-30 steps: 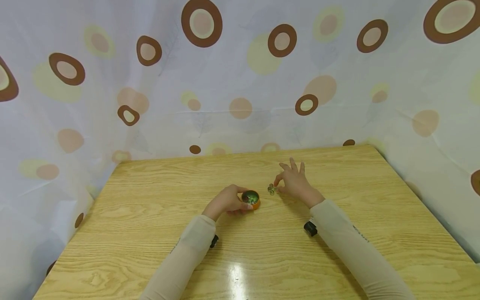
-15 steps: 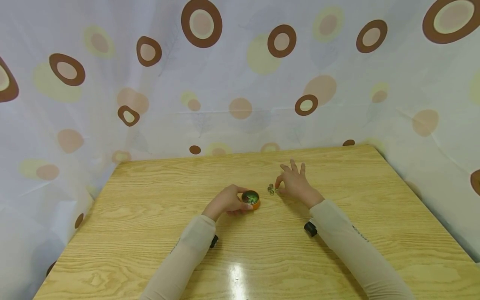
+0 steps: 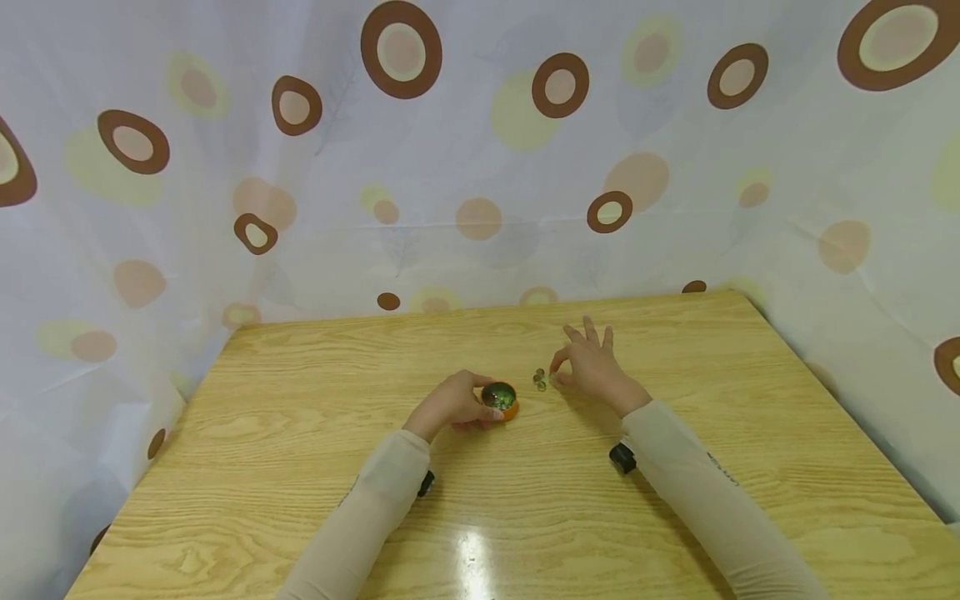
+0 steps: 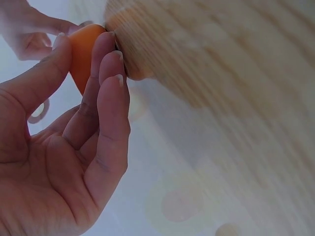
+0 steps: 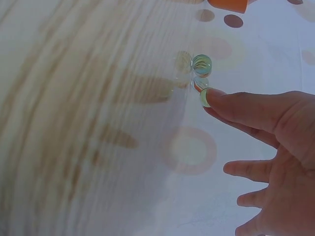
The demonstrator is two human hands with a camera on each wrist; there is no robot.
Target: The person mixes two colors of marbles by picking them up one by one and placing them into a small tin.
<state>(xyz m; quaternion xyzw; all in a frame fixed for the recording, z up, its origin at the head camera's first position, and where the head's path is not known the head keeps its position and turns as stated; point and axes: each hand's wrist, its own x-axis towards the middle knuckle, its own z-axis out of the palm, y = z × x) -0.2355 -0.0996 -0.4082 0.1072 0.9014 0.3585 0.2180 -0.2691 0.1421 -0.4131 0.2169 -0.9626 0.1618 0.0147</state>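
Your left hand (image 3: 452, 403) holds the small orange cup (image 3: 501, 398) near the middle of the wooden table (image 3: 262, 467), thumb and fingers curled round its wall, just as it did a second ago; the left wrist view shows the fingers (image 4: 106, 73) wrapped against the orange side (image 4: 83, 54), and the head view shows a dark, glinting fill inside, most likely marbles already collected. Your right hand (image 3: 592, 367) rests just to the right of the cup, and here lies the small change: over the last second the thumb and forefinger have drawn down and closed on one glass marble (image 5: 204, 97), which the right wrist view shows pinched at the fingertip, while the other fingers stay spread and relaxed. Two or three more marbles (image 3: 539, 380) sit on the table between the hand and the cup, touching or nearly touching the pinched one; another clear marble (image 5: 202, 64) shows plainly beside it in the wrist view. The cup has not shifted, and neither forearm has travelled. Judged from this, you have a fresh grip on a marble that has not yet left the tabletop, the cup stands steadied close by to the left, and the few loose marbles remain on the table.
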